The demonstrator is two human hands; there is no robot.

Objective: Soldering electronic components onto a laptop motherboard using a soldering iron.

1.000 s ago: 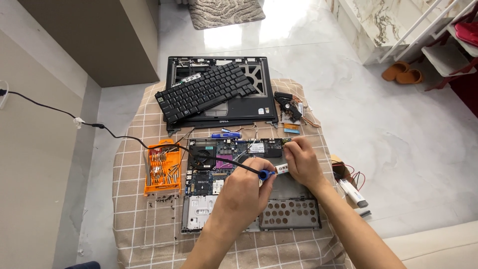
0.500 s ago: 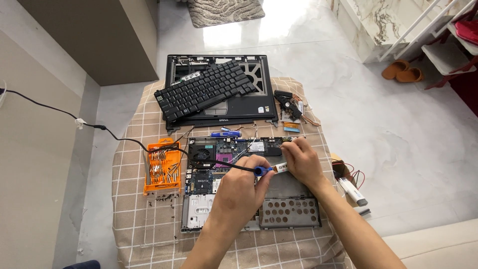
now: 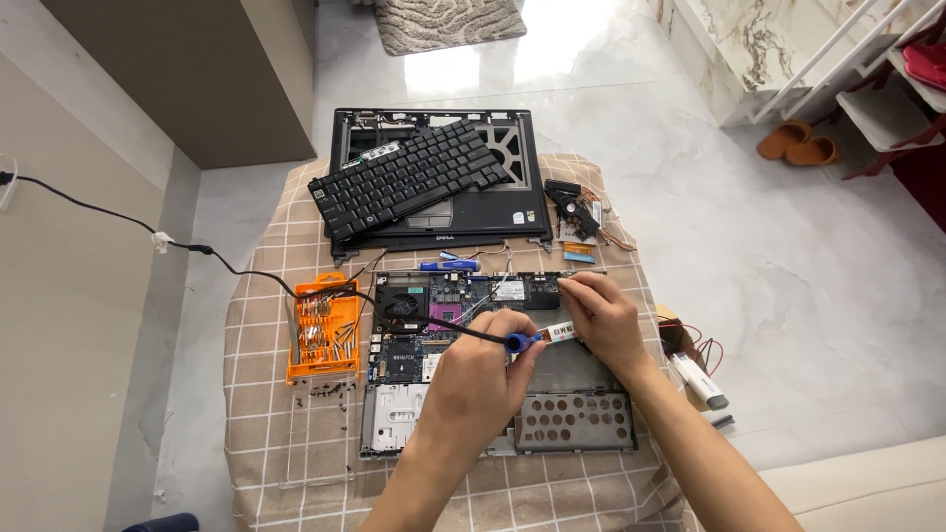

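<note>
head view, looking down on a checked-cloth desk point(image 3: 266, 414) in the middle of the frame. left hand point(image 3: 483, 379) at lower centre, grip closed around a blue-handled tool point(image 3: 514, 342) whose dark shaft or lead runs up-left over the open laptop base point(image 3: 493, 365). right hand point(image 3: 603, 317) just right of it, fingers pinched narrow on a small white labelled part point(image 3: 560, 333) touching the tool's blue end; cannot tell what the part is. exposed motherboard point(image 3: 434, 305) lies under both hands. orange screwdriver-bit case point(image 3: 322, 340) at centre left, loose screws point(image 3: 330, 391) just below it. detached black keyboard point(image 3: 409, 177) rests tilted on the laptop lid frame point(image 3: 512, 212) at upper centre. blue screwdriver point(image 3: 448, 265) between frame and base. black cable point(image 3: 118, 219) comes in from the left edge.
</note>
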